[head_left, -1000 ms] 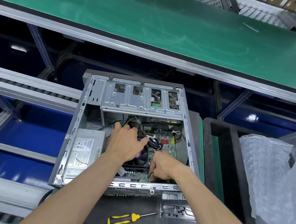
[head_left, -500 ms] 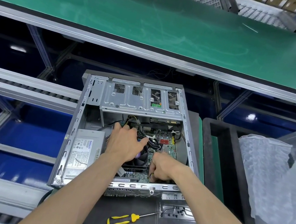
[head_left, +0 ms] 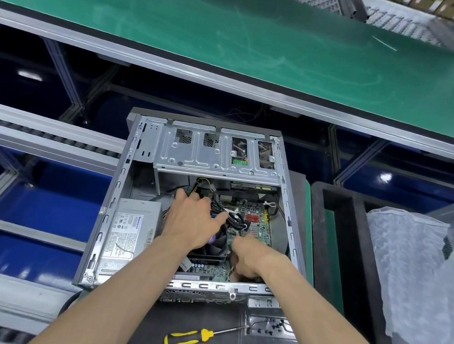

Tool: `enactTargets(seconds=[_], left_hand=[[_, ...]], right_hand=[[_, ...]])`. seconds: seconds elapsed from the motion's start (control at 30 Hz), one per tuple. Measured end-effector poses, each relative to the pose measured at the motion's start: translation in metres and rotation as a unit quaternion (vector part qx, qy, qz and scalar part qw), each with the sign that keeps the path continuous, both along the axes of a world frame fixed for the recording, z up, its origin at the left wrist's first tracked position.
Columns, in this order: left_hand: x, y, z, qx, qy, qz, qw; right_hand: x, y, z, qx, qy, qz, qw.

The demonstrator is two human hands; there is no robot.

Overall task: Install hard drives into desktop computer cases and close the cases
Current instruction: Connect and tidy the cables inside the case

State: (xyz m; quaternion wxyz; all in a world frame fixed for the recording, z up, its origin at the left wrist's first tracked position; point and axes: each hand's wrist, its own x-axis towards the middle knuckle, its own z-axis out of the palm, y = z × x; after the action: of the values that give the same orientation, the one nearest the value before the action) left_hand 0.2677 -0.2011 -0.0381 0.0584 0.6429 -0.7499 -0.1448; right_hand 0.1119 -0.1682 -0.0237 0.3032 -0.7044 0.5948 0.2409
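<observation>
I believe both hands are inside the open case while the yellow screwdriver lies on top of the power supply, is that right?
Not quite. The head view shows the screwdriver lying on the dark mat in front of the case, not on the power supply. The rest holds: the left hand and the right hand are both inside the open case.

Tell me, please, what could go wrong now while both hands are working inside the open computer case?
1. The left hand lies over the black cables beside the fan; a snagged cable could perhaps pull loose.
2. The right hand works low at the motherboard, close to the case edge; bare sheet metal might scrape it.
3. The screwdriver lies under the forearms; an elbow could knock it away.
</observation>
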Motion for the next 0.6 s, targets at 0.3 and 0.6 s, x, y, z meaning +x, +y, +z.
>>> enactTargets(seconds=[0.3, 0.6], left_hand=[[0.0, 0.001, -0.001, -0.011, -0.01, -0.005, 1.0], [-0.004, 0.009, 0.016, -0.013, 0.124, 0.01, 0.992]], right_hand=[[0.001, -0.001, 0.001, 0.012, 0.011, -0.048, 0.999], [-0.006, 0.004, 0.025, -0.094, -0.249, -0.478, 0.837]])
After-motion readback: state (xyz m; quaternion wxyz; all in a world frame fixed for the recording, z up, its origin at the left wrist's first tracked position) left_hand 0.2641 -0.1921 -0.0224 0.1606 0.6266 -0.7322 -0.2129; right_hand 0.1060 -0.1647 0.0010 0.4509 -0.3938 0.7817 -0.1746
